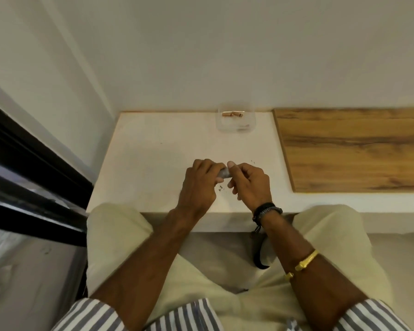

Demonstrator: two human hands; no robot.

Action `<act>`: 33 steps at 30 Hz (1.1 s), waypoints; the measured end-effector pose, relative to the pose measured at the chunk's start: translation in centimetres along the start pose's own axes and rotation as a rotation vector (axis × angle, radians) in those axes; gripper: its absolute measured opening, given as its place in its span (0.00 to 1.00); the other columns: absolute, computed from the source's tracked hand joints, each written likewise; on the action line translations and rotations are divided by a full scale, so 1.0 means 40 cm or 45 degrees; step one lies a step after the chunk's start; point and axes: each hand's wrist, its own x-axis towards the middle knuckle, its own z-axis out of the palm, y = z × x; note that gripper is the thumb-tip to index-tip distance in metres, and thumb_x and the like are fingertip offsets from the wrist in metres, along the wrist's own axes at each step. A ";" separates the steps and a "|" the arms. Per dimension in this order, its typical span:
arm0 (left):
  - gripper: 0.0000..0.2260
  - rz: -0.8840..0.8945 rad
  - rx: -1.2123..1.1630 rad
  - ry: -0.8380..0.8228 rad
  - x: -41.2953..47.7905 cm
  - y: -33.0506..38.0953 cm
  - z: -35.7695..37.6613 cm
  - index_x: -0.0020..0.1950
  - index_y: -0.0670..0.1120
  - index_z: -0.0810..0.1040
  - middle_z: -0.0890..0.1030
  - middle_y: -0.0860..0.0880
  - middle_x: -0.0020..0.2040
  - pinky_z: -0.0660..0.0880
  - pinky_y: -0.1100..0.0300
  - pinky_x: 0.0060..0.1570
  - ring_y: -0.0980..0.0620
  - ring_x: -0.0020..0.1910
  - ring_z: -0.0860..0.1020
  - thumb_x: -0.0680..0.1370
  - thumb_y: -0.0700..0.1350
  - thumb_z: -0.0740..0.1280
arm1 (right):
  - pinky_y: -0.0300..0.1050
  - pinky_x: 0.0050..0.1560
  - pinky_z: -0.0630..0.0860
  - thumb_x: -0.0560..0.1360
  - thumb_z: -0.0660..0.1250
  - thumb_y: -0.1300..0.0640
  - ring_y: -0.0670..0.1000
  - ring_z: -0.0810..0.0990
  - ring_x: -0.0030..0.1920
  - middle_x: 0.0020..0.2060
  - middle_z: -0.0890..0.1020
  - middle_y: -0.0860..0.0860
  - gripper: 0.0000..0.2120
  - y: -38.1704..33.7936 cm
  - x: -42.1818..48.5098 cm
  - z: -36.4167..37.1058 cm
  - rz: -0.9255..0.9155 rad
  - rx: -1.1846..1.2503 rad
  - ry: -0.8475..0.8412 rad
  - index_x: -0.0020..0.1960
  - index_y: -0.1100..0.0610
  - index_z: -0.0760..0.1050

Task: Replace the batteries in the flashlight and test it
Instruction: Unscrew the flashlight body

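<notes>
A small grey flashlight (224, 173) is held between both hands above the white table (153, 149); only a short piece of it shows between the fingers. My left hand (198, 185) wraps around its left part. My right hand (247, 181) grips its right end with thumb and fingers. At the back of the table a clear plastic box (236, 121) holds two copper-coloured batteries (232, 114), lying end to end.
A wooden panel (354, 149) lies on the right half of the table. A white wall rises behind. A dark window frame (34, 168) runs along the left. Small dark specks (220, 187) lie on the table near my hands. My knees sit below the front edge.
</notes>
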 end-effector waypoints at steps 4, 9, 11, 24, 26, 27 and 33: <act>0.18 0.014 0.076 -0.063 -0.007 0.003 0.012 0.63 0.45 0.76 0.81 0.47 0.54 0.74 0.52 0.50 0.46 0.52 0.76 0.73 0.35 0.69 | 0.39 0.35 0.73 0.82 0.61 0.44 0.44 0.77 0.30 0.30 0.81 0.47 0.19 0.008 0.003 -0.001 -0.038 -0.163 0.013 0.41 0.55 0.80; 0.17 -0.069 0.010 -0.112 -0.016 0.002 0.027 0.61 0.45 0.77 0.83 0.46 0.51 0.73 0.50 0.50 0.45 0.47 0.78 0.73 0.36 0.65 | 0.36 0.32 0.65 0.84 0.60 0.48 0.44 0.74 0.31 0.31 0.78 0.47 0.18 0.027 0.004 0.016 -0.081 -0.306 0.000 0.44 0.59 0.78; 0.17 -0.085 -0.031 -0.129 -0.014 0.002 0.030 0.61 0.44 0.77 0.83 0.46 0.51 0.73 0.49 0.50 0.45 0.47 0.78 0.73 0.35 0.66 | 0.32 0.31 0.64 0.84 0.60 0.49 0.44 0.73 0.31 0.31 0.76 0.44 0.16 0.035 0.005 0.018 -0.100 -0.326 0.011 0.45 0.59 0.78; 0.09 -0.161 -0.323 -0.243 -0.020 -0.009 0.027 0.54 0.44 0.80 0.84 0.46 0.43 0.79 0.48 0.43 0.46 0.40 0.79 0.78 0.40 0.62 | 0.42 0.33 0.67 0.84 0.58 0.52 0.46 0.70 0.30 0.30 0.74 0.48 0.17 0.050 0.000 0.024 -0.127 -0.359 -0.012 0.39 0.57 0.73; 0.10 -0.072 -0.200 -0.196 -0.027 0.018 0.027 0.56 0.45 0.79 0.84 0.48 0.44 0.76 0.47 0.44 0.46 0.41 0.78 0.77 0.38 0.63 | 0.44 0.32 0.65 0.84 0.56 0.51 0.49 0.69 0.29 0.27 0.73 0.49 0.22 0.037 0.005 0.022 0.012 -0.418 0.026 0.33 0.55 0.69; 0.11 -0.029 -0.123 -0.163 -0.031 0.032 0.029 0.57 0.45 0.79 0.84 0.48 0.46 0.75 0.49 0.46 0.46 0.43 0.77 0.77 0.37 0.63 | 0.44 0.31 0.64 0.83 0.55 0.49 0.50 0.69 0.29 0.26 0.73 0.50 0.23 0.032 0.006 0.023 0.105 -0.484 0.041 0.31 0.55 0.69; 0.15 -0.002 -0.074 -0.205 -0.027 0.051 0.034 0.60 0.44 0.78 0.84 0.47 0.51 0.74 0.51 0.48 0.44 0.47 0.79 0.75 0.36 0.62 | 0.42 0.30 0.58 0.83 0.51 0.51 0.48 0.65 0.28 0.28 0.70 0.49 0.19 0.041 0.006 0.009 0.157 -0.863 0.036 0.38 0.57 0.70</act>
